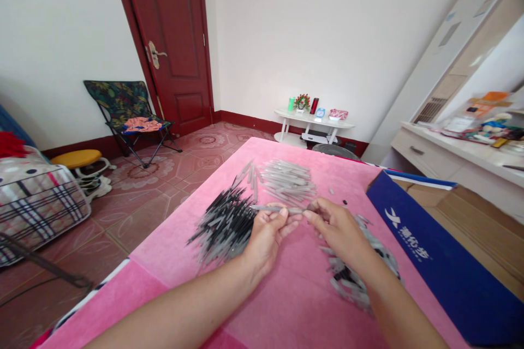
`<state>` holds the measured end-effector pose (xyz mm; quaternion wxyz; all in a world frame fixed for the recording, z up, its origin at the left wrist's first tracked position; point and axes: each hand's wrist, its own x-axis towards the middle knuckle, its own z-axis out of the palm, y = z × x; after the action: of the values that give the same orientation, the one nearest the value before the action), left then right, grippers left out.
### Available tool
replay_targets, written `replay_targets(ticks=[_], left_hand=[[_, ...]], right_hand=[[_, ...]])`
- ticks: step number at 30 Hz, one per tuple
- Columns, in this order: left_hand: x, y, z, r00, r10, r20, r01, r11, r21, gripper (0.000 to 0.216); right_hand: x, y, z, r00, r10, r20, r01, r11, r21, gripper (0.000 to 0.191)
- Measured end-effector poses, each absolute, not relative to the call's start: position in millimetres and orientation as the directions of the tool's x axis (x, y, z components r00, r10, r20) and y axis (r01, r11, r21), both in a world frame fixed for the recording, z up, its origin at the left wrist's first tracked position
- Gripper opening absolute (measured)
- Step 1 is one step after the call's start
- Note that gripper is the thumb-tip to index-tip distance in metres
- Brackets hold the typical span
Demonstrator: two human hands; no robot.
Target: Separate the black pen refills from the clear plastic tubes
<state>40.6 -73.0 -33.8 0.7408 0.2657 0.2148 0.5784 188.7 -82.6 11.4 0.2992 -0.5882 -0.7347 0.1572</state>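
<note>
My left hand (268, 234) and my right hand (333, 223) meet over a pink cloth-covered table (286, 305). Both pinch one thin grey pen-like stick (278, 209) held level between them. Left of my left hand lies a heap of black-tipped refills (223, 221). Farther back sits a pile of clear grey tubes (289, 180). Under my right wrist is a heap of grey and black small parts (352, 278), partly hidden by the arm.
An open blue-sided cardboard box (442, 262) stands at the table's right edge. Beyond are a folding chair (126, 114), a red door (172, 38), a small white table (313, 120), a white desk (458, 155), and a plaid bag (36, 196) at left.
</note>
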Motion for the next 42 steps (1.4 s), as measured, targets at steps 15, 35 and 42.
replay_targets(ticks=[15, 35, 42], left_hand=[[40.4, -74.1, -32.8, 0.233, 0.972, -0.021, -0.738, 0.191, 0.648, 0.022], [37.0, -72.7, -35.1, 0.481, 0.876, -0.030, -0.430, 0.266, 0.863, 0.040], [39.1, -78.3, -36.0, 0.480, 0.877, 0.006, -0.304, 0.160, 0.939, 0.045]], right_hand=[[182.6, -83.2, 10.4, -0.088, 0.965, 0.248, 0.725, 0.233, -0.648, 0.035], [213.1, -61.7, -26.6, 0.109, 0.966, 0.236, 0.808, 0.053, -0.586, 0.018], [214.1, -63.8, -4.6, 0.333, 0.938, 0.100, -0.004, 0.107, -0.994, 0.031]])
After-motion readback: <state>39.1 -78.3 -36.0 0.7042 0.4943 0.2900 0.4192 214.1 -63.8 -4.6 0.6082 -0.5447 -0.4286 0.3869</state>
